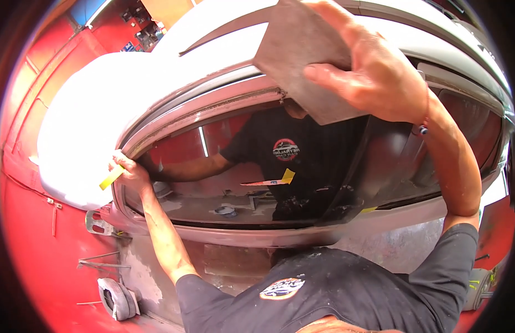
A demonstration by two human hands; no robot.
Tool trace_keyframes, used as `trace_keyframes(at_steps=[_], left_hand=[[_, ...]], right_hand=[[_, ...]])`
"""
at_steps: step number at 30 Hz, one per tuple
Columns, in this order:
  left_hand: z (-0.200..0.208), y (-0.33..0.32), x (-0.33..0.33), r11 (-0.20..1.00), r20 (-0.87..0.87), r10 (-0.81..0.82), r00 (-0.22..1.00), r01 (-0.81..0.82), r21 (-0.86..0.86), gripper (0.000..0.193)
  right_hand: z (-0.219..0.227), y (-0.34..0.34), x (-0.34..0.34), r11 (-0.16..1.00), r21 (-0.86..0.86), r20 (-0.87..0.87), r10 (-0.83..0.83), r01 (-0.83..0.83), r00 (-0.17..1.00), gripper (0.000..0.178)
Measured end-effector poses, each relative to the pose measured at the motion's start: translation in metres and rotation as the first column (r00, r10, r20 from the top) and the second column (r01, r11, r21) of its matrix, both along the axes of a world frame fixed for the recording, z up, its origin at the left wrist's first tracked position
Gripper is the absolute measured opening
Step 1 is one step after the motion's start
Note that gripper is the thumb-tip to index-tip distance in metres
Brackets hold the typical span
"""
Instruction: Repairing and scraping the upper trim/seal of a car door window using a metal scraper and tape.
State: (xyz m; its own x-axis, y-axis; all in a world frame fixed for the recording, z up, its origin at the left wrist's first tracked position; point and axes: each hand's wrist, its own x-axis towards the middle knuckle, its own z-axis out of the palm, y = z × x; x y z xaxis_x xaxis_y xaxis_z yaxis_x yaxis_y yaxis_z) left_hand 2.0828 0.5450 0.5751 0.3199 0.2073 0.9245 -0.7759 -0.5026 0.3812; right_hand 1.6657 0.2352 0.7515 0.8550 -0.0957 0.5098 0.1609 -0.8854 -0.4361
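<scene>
My right hand (377, 72) holds a stiff grey sheet (299, 55), perhaps sandpaper, against the upper edge of a car's side. The thumb lies on its near face while the other fingers reach toward its top. At the front corner of the car window (224, 161), my left hand (132, 175) is closed against the frame (157, 127). A short yellow strip (111, 178) sticks out from its fingers. The contact between fingers and frame is partly hidden. The dark glass mirrors my body and left arm.
A white rounded car part (91, 127) is beyond my left hand. A thin strip with a yellow end (285, 177) shows on the glass. A rounded grey object (116, 299) lies at the lower left, below a metal bracket (99, 222). Red walls (24, 238) surround the car.
</scene>
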Motion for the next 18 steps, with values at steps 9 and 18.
trace_keyframes(at_steps=[9,18], left_hand=[[-0.002,0.000,-0.004,0.998,0.029,0.038,0.999,-0.039,0.040,0.031],[0.001,-0.002,-0.010,0.996,0.022,0.073,0.997,-0.074,0.050,0.032]], right_hand=[[0.010,0.022,-0.009,0.998,-0.057,0.046,0.031,-0.028,0.998,0.068],[0.027,0.046,-0.002,0.996,0.001,-0.071,-0.092,0.093,0.993,0.063]])
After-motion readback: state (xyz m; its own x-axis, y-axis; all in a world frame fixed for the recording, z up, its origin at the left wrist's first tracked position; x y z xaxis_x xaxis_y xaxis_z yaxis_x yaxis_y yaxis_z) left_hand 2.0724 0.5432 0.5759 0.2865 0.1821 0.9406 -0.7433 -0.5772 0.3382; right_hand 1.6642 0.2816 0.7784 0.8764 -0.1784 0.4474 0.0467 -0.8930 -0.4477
